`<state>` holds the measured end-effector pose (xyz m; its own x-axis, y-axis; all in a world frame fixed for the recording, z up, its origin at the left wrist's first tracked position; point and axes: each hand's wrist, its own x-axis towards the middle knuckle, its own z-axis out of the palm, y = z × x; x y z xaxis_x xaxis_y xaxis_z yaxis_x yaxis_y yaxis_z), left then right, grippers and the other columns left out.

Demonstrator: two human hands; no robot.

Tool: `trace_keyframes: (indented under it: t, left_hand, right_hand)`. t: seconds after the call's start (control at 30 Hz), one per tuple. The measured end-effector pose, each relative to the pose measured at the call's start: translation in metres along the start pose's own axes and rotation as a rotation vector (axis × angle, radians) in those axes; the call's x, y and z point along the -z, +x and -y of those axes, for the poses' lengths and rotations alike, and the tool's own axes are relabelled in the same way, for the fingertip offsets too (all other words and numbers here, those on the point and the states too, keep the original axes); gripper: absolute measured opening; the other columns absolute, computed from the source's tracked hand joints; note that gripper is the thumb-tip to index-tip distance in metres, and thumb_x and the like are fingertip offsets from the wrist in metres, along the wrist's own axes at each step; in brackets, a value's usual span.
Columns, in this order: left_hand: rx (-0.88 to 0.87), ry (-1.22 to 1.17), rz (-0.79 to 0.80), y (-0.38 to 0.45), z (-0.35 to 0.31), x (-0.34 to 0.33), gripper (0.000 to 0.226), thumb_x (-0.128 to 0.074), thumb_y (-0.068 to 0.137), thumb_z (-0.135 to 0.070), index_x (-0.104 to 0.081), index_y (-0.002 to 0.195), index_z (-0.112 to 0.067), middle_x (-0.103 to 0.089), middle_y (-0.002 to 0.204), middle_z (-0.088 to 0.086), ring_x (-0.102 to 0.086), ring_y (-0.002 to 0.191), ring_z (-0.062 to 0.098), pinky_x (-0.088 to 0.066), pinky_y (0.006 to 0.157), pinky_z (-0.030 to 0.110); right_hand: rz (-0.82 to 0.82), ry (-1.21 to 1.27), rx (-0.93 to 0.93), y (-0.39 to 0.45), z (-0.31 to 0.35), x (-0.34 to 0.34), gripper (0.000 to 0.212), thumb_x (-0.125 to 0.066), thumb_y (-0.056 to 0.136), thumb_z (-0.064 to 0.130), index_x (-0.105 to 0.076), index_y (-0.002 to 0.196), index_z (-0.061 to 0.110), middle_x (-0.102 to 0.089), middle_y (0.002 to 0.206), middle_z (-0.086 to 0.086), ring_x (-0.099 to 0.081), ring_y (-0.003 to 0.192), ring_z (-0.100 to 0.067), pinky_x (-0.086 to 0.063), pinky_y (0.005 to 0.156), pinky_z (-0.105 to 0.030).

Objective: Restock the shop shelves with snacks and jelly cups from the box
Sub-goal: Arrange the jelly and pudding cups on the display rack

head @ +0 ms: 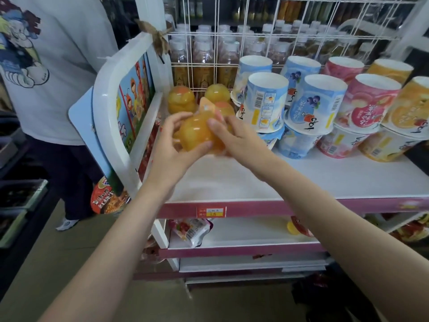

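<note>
Both hands hold one clear orange jelly cup (197, 132) just above the left end of the white top shelf (255, 180). My left hand (170, 145) grips its left side, thumb under and fingers over the top. My right hand (232, 138) grips its right side. The cup is tilted and slightly blurred. Behind it on the shelf stand three more orange jelly cups (181, 99), close to the wire back grid.
Stacked upside-down tubs in blue, pink and orange (322, 112) fill the shelf's right half. Bottles (204, 56) stand behind the wire grid. A person in a white T-shirt (58, 66) stands at the left by the shelf's end panel (120, 105). Lower shelves hold snack packets (190, 231).
</note>
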<state>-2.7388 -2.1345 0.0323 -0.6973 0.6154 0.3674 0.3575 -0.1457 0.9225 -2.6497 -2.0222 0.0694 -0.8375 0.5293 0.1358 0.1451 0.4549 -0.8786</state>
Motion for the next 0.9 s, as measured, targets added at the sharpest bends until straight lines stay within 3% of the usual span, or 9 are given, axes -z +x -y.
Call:
trace_keyframes:
  t: [0.07,0.13,0.2,0.27,0.37,0.5,0.6,0.67,0.9]
  left_hand:
    - [-0.060,0.209,-0.055,0.013,-0.008,0.002,0.058,-0.079,0.071,-0.025,-0.044,0.118,-0.028,-0.049,0.121,-0.006,-0.050,0.106,0.008,-0.046,0.086,0.021]
    - [-0.127,0.415,-0.126,0.030,-0.018,0.004,0.060,-0.076,0.073,-0.024,-0.044,0.123,-0.022,-0.048,0.122,-0.004,-0.046,0.108,0.008,-0.040,0.086,0.019]
    - [-0.132,0.599,-0.154,0.047,-0.023,0.007,0.062,-0.074,0.075,-0.027,-0.042,0.128,-0.022,-0.049,0.127,0.003,-0.045,0.113,0.016,-0.039,0.089,0.027]
    - [-0.052,0.827,-0.087,0.060,-0.020,0.008,0.062,-0.071,0.078,-0.028,-0.040,0.131,-0.026,-0.045,0.133,0.010,-0.042,0.121,0.031,-0.037,0.095,0.040]
    - [0.025,1.009,0.063,0.072,0.006,0.012,0.055,-0.065,0.082,-0.033,-0.041,0.131,-0.030,-0.037,0.136,0.017,-0.034,0.124,0.045,-0.034,0.103,0.050]
    - [-0.077,1.046,0.065,0.072,0.023,0.009,0.052,-0.059,0.086,-0.034,-0.043,0.134,-0.025,-0.030,0.143,0.016,-0.026,0.133,0.042,-0.028,0.109,0.052]
    - [-0.124,1.096,0.024,0.048,0.031,0.000,0.065,-0.061,0.086,-0.028,-0.031,0.143,-0.026,-0.006,0.156,0.011,-0.004,0.140,0.045,-0.015,0.111,0.058]
    - [-0.212,1.130,-0.016,0.037,0.043,-0.001,0.068,-0.065,0.084,-0.020,-0.032,0.143,-0.025,-0.008,0.155,0.014,-0.006,0.139,0.047,-0.017,0.109,0.059]
    - [-0.250,1.078,-0.033,0.043,0.048,0.006,0.061,-0.059,0.084,0.000,-0.042,0.139,-0.020,-0.022,0.152,0.014,-0.012,0.139,0.044,-0.019,0.109,0.054]
  right_hand:
    - [-0.140,-0.344,0.241,0.011,0.006,0.007,0.030,-0.050,0.095,0.025,-0.048,0.119,0.006,-0.060,0.076,-0.001,-0.058,0.078,-0.023,-0.045,0.074,-0.035]
    - [-0.174,-0.507,0.374,0.022,0.012,0.016,0.031,-0.048,0.094,0.013,-0.045,0.123,0.004,-0.067,0.093,-0.012,-0.061,0.087,-0.032,-0.046,0.078,-0.042]
    - [-0.143,-0.713,0.430,0.033,0.011,0.021,0.035,-0.044,0.091,0.005,-0.043,0.125,0.004,-0.058,0.116,-0.016,-0.055,0.105,-0.034,-0.043,0.086,-0.042]
    - [-0.088,-0.971,0.435,0.043,0.003,0.020,0.042,-0.042,0.089,0.000,-0.039,0.130,0.006,-0.042,0.133,-0.016,-0.041,0.122,-0.033,-0.034,0.094,-0.034]
    - [-0.031,-1.234,0.427,0.052,-0.017,0.011,0.049,-0.037,0.090,0.001,-0.032,0.138,0.008,-0.029,0.142,-0.018,-0.027,0.133,-0.035,-0.027,0.103,-0.038]
    - [-0.135,-1.227,0.503,0.056,-0.036,0.003,0.050,-0.033,0.087,0.003,-0.036,0.137,0.004,-0.038,0.137,-0.025,-0.040,0.125,-0.042,-0.034,0.101,-0.045]
    - [-0.141,-1.186,0.479,0.055,-0.051,-0.005,0.064,-0.066,0.072,-0.001,-0.045,0.132,0.002,-0.040,0.138,-0.029,-0.042,0.125,-0.045,-0.039,0.098,-0.051]
    - [-0.188,-1.104,0.490,0.056,-0.059,-0.010,0.067,-0.075,0.058,-0.003,-0.055,0.122,0.001,-0.052,0.126,-0.030,-0.050,0.116,-0.047,-0.047,0.089,-0.055]
    - [-0.252,-0.980,0.528,0.058,-0.063,-0.015,0.042,-0.057,0.065,-0.008,-0.063,0.106,0.003,-0.056,0.118,-0.031,-0.053,0.112,-0.049,-0.052,0.080,-0.056]
